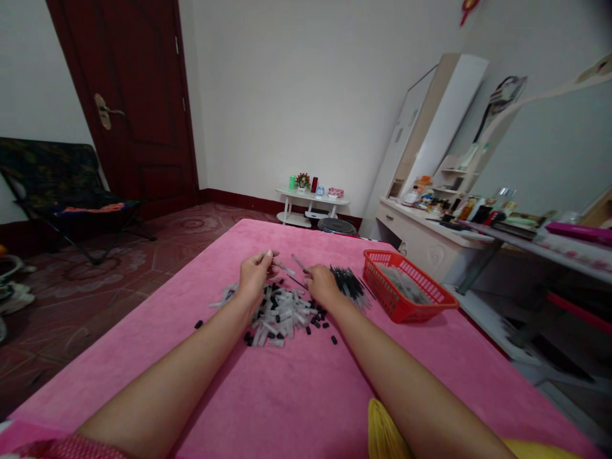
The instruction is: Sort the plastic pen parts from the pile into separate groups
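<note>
My left hand (255, 275) is raised over the pile, thumb and fingers pinched on a small clear tube (287, 270) that points to the right. My right hand (325, 287) is closed beside it, holding a slim stick with a greyish end (298, 261). A thin dark rod (296, 281) also sticks out to the left from under the right hand. Below both hands lies a heap of clear plastic tubes (287, 312) mixed with short black caps (308, 330). A bundle of slender black sticks (349, 284) lies just right of the right hand.
A red plastic basket (411, 311) with clear pieces inside stands on the pink-covered table (296, 395), right of the sticks. Something yellow (385, 430) shows at the near edge. A cluttered dressing table (430, 229) is at the right, a folding chair (62, 185) at the left.
</note>
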`<action>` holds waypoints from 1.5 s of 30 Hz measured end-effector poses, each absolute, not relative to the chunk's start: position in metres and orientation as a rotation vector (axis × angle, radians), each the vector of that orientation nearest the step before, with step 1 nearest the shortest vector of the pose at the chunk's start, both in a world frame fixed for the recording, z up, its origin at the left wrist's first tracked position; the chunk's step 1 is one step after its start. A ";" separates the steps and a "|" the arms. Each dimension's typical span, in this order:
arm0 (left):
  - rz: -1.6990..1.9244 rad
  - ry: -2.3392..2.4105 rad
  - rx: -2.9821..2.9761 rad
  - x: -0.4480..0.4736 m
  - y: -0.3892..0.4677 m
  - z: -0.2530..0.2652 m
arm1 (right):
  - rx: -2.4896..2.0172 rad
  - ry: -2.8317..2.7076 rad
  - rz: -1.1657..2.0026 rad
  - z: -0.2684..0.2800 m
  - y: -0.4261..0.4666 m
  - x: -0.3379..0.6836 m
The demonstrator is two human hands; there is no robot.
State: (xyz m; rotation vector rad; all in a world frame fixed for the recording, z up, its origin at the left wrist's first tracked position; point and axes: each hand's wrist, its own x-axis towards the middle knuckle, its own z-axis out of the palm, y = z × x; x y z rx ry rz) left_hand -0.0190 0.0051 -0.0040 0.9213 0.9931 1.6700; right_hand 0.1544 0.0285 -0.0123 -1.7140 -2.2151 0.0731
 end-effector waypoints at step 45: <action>1.469 1.198 1.465 -0.008 0.004 -0.007 | -1.321 -1.994 0.314 -0.010 -0.031 0.149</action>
